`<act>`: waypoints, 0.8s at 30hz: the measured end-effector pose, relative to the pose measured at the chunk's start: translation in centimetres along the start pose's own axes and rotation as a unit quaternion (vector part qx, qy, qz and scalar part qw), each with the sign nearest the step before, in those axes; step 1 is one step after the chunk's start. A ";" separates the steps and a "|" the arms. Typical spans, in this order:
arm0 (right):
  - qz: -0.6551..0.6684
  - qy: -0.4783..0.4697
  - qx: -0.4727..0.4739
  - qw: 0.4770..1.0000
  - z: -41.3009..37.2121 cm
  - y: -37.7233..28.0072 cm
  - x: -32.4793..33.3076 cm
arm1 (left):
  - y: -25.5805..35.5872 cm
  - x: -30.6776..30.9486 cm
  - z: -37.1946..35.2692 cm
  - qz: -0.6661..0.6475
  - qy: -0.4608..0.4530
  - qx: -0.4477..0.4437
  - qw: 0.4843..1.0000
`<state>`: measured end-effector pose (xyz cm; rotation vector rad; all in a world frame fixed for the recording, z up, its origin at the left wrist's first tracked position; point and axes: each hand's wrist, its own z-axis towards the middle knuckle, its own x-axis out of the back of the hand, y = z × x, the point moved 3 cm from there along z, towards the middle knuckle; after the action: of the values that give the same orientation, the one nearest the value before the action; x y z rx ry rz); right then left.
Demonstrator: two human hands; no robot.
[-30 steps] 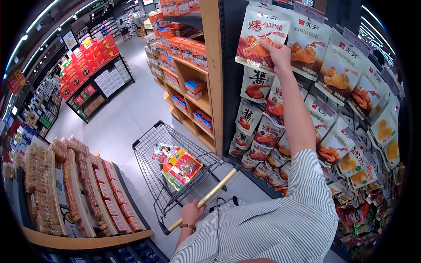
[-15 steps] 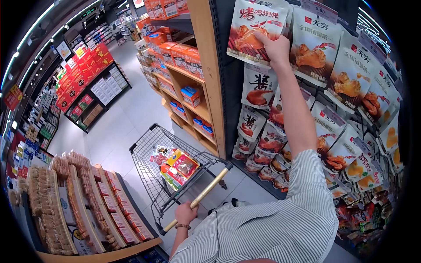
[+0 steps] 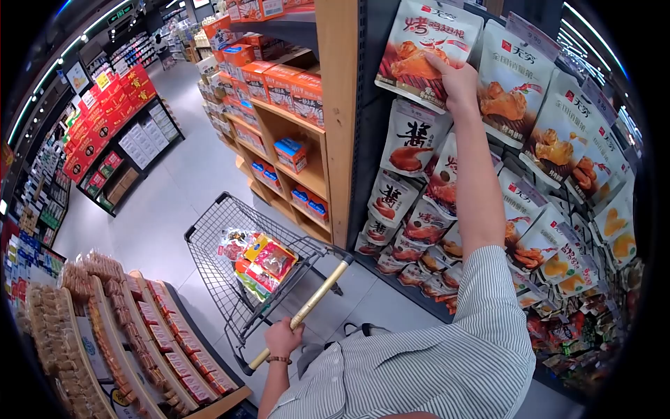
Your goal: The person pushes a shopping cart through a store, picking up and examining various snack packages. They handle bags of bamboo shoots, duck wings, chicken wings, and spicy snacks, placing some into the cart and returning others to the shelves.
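Observation:
My right hand [image 3: 460, 89], reaching up to the rack, is closed on the right edge of a white and red pouch of roasted chicken wing roots [image 3: 427, 59]. The thumb lies across its front; the other fingers are hidden behind it. Similar chicken pouches [image 3: 515, 84] hang just to the right, and smaller white pouches with a black character [image 3: 414, 143] hang below. Low on the left, my left hand [image 3: 283, 338] is wrapped around the gold handle [image 3: 322, 295] of a wire shopping cart [image 3: 209, 234]. Several colourful snack packets [image 3: 267, 262] lie in the cart.
A wooden shelf [image 3: 331, 126] with orange boxes [image 3: 279, 84] stands left of the rack. Bins of packaged snacks [image 3: 150, 328] curve along the lower left. Across the tiled aisle [image 3: 164, 209] is a stand of red boxes [image 3: 108, 122].
The view has shifted slightly, so the cart sits further left in it. My right hand keeps its hold on the pouch, and my left hand stays on the handle.

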<state>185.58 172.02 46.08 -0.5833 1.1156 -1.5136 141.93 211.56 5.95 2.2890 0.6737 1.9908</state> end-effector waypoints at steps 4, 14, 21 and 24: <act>-0.300 0.142 0.144 0.932 1.7 2.4 3.5 | -0.1 1.0 1.4 -0.004 0.014 -0.027 1.000; -0.329 0.171 0.290 0.882 -20.1 4.9 0.4 | -3.1 5.1 5.5 -0.081 -0.020 -0.053 0.995; -0.385 -0.155 -0.013 0.910 -35.7 20.2 -5.6 | -7.6 5.8 9.3 -0.092 0.005 -0.101 0.991; -0.415 -0.216 -0.091 0.879 -38.8 23.0 -8.6 | -9.3 7.1 10.5 -0.074 0.010 -0.107 0.991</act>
<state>166.31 194.34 10.87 -1.5950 0.6672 -1.8490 149.77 225.06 7.95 2.0386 0.5802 1.9187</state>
